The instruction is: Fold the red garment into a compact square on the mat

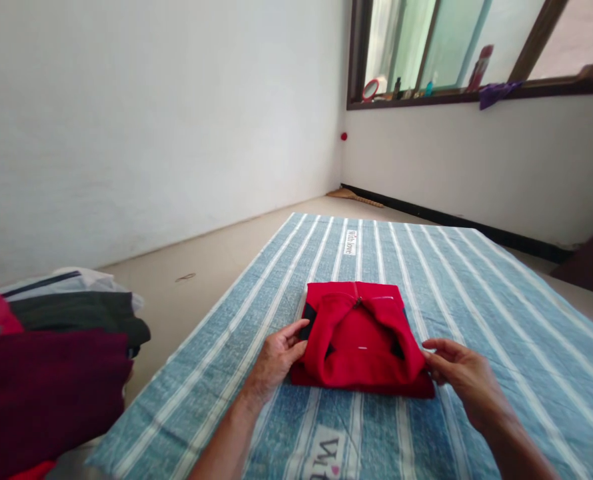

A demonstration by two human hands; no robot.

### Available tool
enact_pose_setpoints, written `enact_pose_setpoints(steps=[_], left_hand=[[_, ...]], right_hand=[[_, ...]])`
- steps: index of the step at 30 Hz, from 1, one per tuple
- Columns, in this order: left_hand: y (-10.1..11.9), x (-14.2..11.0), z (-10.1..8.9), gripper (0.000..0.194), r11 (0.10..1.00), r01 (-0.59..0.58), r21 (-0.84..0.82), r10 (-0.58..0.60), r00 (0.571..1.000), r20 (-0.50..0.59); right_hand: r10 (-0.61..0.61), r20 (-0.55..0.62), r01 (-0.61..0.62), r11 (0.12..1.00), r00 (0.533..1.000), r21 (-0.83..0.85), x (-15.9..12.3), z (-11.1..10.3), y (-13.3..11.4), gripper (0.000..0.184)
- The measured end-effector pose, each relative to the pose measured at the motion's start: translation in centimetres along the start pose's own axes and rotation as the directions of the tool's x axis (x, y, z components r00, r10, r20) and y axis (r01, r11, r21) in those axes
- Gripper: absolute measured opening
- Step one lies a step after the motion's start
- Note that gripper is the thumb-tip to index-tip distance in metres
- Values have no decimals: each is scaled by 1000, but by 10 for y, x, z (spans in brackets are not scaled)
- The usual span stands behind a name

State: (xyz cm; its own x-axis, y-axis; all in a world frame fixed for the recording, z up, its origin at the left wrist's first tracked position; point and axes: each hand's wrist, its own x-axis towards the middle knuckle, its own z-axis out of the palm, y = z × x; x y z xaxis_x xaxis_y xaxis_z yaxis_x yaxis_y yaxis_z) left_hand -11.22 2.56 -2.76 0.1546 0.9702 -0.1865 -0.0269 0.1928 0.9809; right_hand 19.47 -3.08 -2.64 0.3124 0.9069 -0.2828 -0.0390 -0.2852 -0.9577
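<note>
A folded red fleece garment (361,340) lies on a blue-and-white striped cloth mat (521,333), the left hand (276,360) spread open against its side. The right hand (459,377) meets its other edge, fingertips hidden, so any pinch cannot be told; dark folded clothes (51,360), cut off, sit left of the mat.

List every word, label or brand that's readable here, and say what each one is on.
"With love": on a white label on the blue striped cloth.
"With": on a larger white label on the same cloth, cut off by the picture's lower edge.
The bottles on the window ledge: too small to read.
</note>
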Motion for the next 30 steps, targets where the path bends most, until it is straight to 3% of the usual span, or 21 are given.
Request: enact_pose_setpoints(steps=[8,12,17,23,30], left_hand=[[-3,-1,-1,60,1000,-4,-30,4,1000,-29],[-3,-4,-2,56,997,-26,69,29,999,-45],[-2,-8,-9,63,996,1,88,-7,998,68],[-12,-2,-10,49,944,-170,282,172,985,19],[-5,-2,-13,42,839,-217,499,262,965,-21]], right_hand=[[21,56,-19,999,998,-41,3,-5,6,36],[24,85,-18,997,996,-77,5,-7,6,38],[45,115,-39,998,992,-49,9,-10,11,40],[8,130,-2,999,992,-47,13,-11,13,34],[-38,140,50,995,989,-82,10,-7,7,34]])
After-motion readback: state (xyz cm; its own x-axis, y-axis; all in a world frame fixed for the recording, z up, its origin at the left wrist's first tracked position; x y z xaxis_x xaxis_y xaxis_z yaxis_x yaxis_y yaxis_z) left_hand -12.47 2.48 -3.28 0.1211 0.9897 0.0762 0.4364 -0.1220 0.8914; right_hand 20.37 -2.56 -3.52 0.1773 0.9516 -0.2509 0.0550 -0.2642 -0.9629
